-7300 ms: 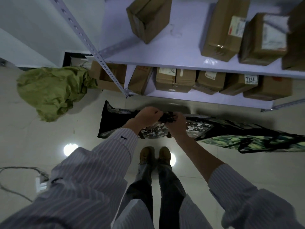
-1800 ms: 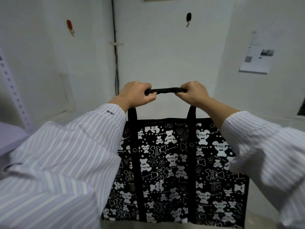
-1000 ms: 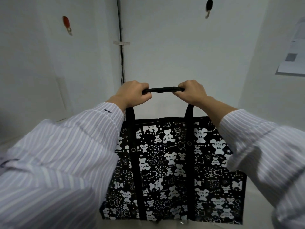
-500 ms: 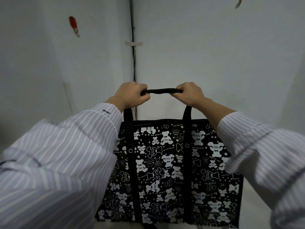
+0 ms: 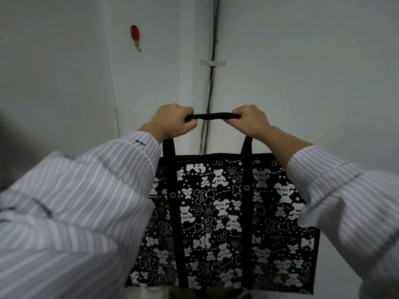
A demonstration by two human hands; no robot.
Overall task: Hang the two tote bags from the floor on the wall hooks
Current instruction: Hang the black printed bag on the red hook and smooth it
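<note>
A black tote bag printed with white bears hangs in front of me, facing a white wall corner. Its black handle is stretched level between my fists. My left hand grips the handle's left end and my right hand grips its right end. A red wall hook is fixed to the left wall, above and to the left of my hands. The second tote bag and the dark hook are out of view.
Dark cables run down the wall corner behind the bag, held by a strip of tape. White walls stand close on the left and the right. My striped sleeves fill the lower corners.
The view has turned left: the red hook has shifted toward the middle and the dark hook has left the top edge. Both hands keep the same grip on the handle.
</note>
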